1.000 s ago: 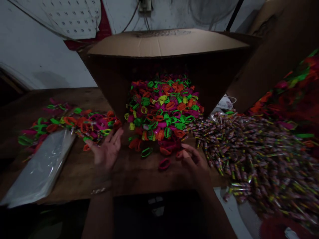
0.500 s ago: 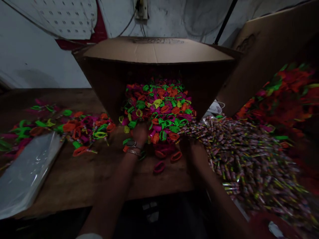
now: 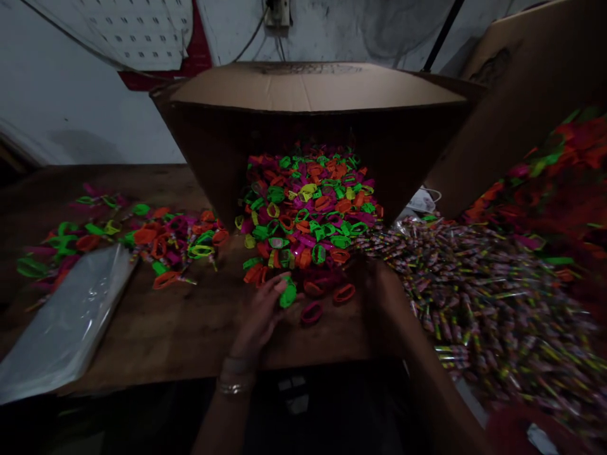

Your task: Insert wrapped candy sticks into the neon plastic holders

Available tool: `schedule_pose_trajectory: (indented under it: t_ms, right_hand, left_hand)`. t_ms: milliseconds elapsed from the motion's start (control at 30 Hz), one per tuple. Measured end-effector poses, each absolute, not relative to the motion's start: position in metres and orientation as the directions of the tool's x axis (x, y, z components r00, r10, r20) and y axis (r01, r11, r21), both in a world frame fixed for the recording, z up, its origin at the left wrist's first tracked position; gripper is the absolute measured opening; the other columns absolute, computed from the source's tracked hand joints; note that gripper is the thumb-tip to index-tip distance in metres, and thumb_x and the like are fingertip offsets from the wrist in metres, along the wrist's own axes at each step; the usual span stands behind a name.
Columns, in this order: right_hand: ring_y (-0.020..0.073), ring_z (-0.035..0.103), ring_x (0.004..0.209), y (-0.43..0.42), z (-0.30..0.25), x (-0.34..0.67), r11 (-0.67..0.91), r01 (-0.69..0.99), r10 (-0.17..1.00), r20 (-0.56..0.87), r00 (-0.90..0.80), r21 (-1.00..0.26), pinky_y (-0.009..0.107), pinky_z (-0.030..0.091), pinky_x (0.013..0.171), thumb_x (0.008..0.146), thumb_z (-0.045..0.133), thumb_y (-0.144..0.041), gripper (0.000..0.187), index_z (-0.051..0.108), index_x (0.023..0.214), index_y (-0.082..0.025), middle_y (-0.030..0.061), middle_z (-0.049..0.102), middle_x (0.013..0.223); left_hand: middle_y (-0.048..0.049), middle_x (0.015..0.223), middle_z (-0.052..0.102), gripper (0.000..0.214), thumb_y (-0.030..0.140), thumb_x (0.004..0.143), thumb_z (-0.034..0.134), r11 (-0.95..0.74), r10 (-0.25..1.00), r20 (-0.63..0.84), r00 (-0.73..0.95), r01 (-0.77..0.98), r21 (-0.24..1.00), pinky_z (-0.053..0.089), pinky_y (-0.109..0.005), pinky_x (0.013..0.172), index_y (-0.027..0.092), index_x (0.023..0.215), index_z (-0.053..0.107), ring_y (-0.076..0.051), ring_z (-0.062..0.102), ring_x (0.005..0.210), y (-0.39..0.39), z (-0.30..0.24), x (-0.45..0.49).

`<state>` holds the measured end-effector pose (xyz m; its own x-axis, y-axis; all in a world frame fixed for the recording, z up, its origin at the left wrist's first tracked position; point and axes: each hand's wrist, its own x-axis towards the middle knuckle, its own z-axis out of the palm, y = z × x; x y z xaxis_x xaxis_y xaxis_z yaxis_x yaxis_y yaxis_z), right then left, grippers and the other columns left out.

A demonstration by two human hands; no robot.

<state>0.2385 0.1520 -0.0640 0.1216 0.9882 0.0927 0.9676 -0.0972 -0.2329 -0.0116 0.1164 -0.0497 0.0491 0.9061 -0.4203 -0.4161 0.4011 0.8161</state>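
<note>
My left hand (image 3: 262, 311) is closed in a pinch on a bright green plastic toy watch (image 3: 287, 293), just in front of the heap. Behind it, a multicoloured heap of toy watches (image 3: 308, 208) spills out of a cardboard box (image 3: 313, 88) lying with its mouth towards me. A magenta one (image 3: 312, 313) and an orange one (image 3: 344, 293) lie loose on the wooden table. My right hand (image 3: 386, 294) is at the left edge of a pile of small wrapped candy tubes (image 3: 474, 284). Its fingers are curled, dark and blurred; what they hold is hidden.
On the left lies a stack of clear plastic bags (image 3: 71, 322), beside toy watches with candy tubes attached (image 3: 161, 243). More bright plastic pieces (image 3: 564, 170) are heaped at the right by a second cardboard box (image 3: 521, 95). A socket with a cord (image 3: 277, 12) is on the wall.
My left hand has drawn back from the heap towards me and now holds a green toy watch. My right hand stays by the candy tubes. The view has shifted slightly.
</note>
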Motion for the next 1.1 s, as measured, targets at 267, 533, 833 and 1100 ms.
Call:
schedule_pose_trajectory:
  t_ms: [267, 533, 833, 1100]
  right_hand:
    - [0.0174, 0.067, 0.083, 0.104, -0.024, 0.22, -0.027, 0.04, 0.994, -0.032, -0.108, -0.999, 0.027, 0.053, 0.071, 0.069, 0.073, -0.037, 0.029, 0.067, 0.094, -0.022, 0.0037, 0.072, 0.091]
    - [0.0153, 0.066, 0.079, 0.089, -0.021, 0.178, 0.18, -0.051, 0.978, 0.184, -0.102, -0.982, 0.026, 0.052, 0.072, 0.074, 0.069, -0.027, 0.011, 0.071, 0.084, -0.022, 0.002, 0.071, 0.082]
    - [0.0165, 0.068, 0.075, 0.089, -0.019, 0.178, 0.1, 0.021, 0.992, 0.098, -0.079, -0.995, 0.026, 0.054, 0.067, 0.071, 0.067, -0.026, 0.012, 0.072, 0.081, -0.022, 0.0029, 0.074, 0.081]
    - [0.0197, 0.068, 0.08, 0.093, -0.016, 0.182, 0.03, 0.112, 0.992, 0.016, -0.127, -0.993, 0.03, 0.052, 0.074, 0.073, 0.063, -0.031, 0.016, 0.072, 0.08, -0.02, 0.0041, 0.075, 0.082]
  left_hand:
    - [-0.0035, 0.082, 0.066, 0.033, 0.031, 0.062, 0.077, 0.292, 0.945, -0.244, 0.219, -0.224, 0.93, 0.05, -0.024, 0.065, 0.014, 0.088, 0.064, -0.016, 0.064, 0.076, 0.096, -0.045, 0.013]
    - [0.0068, 0.057, 0.051, 0.027, 0.031, 0.067, 0.07, 0.19, 0.947, -0.162, 0.277, -0.075, 0.979, 0.034, -0.017, 0.044, 0.017, 0.083, 0.053, -0.006, 0.043, 0.046, 0.09, -0.036, 0.018]
    - [0.0018, 0.073, 0.058, 0.02, 0.025, 0.065, 0.068, 0.037, 0.975, -0.052, 0.217, 0.074, 0.997, 0.04, -0.022, 0.06, 0.018, 0.08, 0.057, -0.013, 0.053, 0.066, 0.094, -0.027, 0.016]
    - [-0.0016, 0.081, 0.066, 0.015, 0.016, 0.066, 0.067, -0.131, 0.972, 0.084, 0.221, 0.205, 0.97, 0.043, -0.027, 0.075, 0.021, 0.079, 0.063, -0.019, 0.058, 0.078, 0.094, -0.028, 0.013]
